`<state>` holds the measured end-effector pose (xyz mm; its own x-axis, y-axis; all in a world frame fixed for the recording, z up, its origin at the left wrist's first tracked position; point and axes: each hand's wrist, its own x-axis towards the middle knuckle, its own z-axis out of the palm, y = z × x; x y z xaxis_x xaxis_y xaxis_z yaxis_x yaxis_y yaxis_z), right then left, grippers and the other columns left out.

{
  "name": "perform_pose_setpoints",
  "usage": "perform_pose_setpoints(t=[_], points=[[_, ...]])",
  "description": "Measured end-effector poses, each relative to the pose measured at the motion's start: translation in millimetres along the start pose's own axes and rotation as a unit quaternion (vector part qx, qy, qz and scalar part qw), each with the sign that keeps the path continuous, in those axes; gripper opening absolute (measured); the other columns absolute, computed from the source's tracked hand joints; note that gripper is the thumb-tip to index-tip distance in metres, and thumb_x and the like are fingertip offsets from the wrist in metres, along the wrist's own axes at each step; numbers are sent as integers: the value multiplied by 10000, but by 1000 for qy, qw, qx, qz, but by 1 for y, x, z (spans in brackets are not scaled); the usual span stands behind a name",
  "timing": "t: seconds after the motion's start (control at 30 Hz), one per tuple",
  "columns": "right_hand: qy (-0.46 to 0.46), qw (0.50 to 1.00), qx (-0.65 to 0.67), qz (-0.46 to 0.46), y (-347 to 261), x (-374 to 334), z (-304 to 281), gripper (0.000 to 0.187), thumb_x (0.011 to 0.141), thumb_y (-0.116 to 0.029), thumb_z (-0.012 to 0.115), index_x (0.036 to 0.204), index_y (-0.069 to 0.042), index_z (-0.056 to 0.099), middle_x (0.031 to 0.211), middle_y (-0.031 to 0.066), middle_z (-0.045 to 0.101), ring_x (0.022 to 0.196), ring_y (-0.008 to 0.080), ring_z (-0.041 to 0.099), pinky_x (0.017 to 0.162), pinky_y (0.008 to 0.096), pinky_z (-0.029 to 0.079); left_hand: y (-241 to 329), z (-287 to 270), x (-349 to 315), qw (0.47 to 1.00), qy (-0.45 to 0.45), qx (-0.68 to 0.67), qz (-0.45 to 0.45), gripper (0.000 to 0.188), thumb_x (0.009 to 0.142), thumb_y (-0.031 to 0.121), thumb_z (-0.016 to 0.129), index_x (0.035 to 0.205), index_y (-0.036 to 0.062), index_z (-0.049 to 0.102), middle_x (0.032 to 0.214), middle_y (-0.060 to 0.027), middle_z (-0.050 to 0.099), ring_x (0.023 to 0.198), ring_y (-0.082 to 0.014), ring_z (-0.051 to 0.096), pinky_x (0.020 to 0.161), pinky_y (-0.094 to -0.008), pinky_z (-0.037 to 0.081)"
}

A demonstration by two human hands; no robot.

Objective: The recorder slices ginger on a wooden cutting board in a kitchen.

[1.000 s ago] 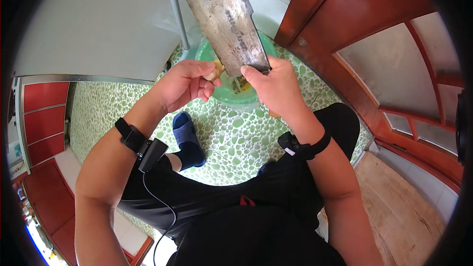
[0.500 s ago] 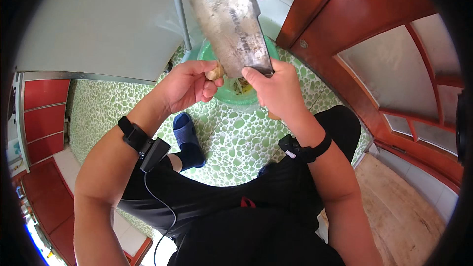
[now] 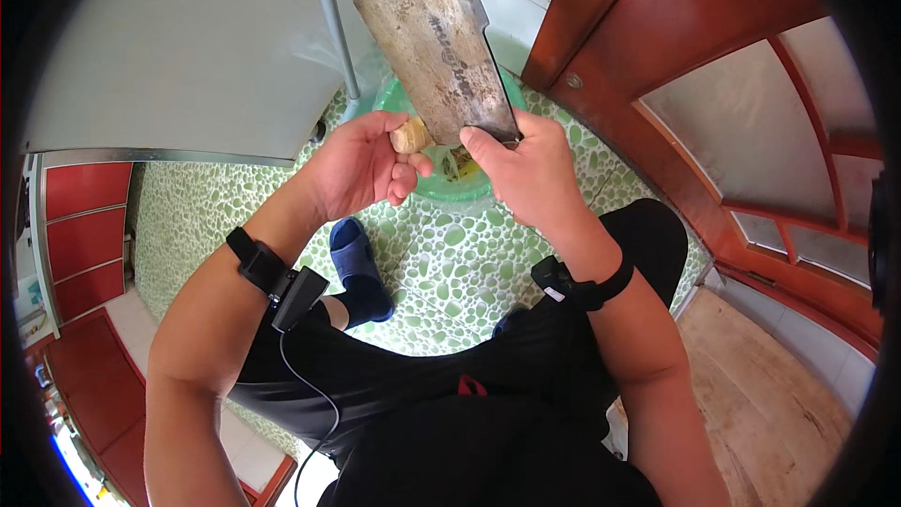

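A broad, stained cleaver (image 3: 435,47) is gripped in my right hand (image 3: 528,167), its blade pointing up and away from me. My left hand (image 3: 361,161) pinches a small tan chunk that looks like ginger (image 3: 409,136) between thumb and fingers. The chunk lies right against the blade's left edge, near its lower corner. Beneath both hands stands a green bin (image 3: 452,190) with a plastic liner. Yellowish and brown scraps show inside it; the blade and hands hide the rest.
A grey panel (image 3: 178,47) and a pale pole (image 3: 333,19) stand to the left of the bin. A reddish-brown door (image 3: 713,38) with frosted panes is at right. A wooden board (image 3: 751,394) lies at lower right. My blue slipper (image 3: 357,258) rests on the pebble-patterned floor (image 3: 441,268).
The cleaver has shifted slightly left and its face has turned a little. The chunk in my left hand has turned and shows more of a pale yellow surface.
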<state>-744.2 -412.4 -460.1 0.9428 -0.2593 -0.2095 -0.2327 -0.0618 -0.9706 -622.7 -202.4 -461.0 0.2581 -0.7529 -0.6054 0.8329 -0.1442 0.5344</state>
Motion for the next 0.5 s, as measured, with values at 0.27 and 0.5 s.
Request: perform_pose_setpoints(t=[0.27, 0.5], points=[[-15, 999, 19, 25, 2, 1, -1, 213, 941, -152, 719, 1049, 32, 734, 668, 29, 640, 573, 75, 534, 521, 301, 440, 1, 1, 0, 977, 55, 203, 23, 322, 1072, 315, 531, 1159, 14, 601, 983, -133, 702, 669, -171, 673, 649, -321, 570], [-28, 999, 11, 20, 2, 1, 3, 217, 943, -138, 715, 1075, 33, 737, 681, 28, 648, 576, 71, 533, 519, 298, 439, 0, -1, -4, 962, 55, 264, 36, 346, 1071, 327, 604, 1228, 19, 597, 1022, -104, 703, 751, -160, 689, 743, -313, 593]])
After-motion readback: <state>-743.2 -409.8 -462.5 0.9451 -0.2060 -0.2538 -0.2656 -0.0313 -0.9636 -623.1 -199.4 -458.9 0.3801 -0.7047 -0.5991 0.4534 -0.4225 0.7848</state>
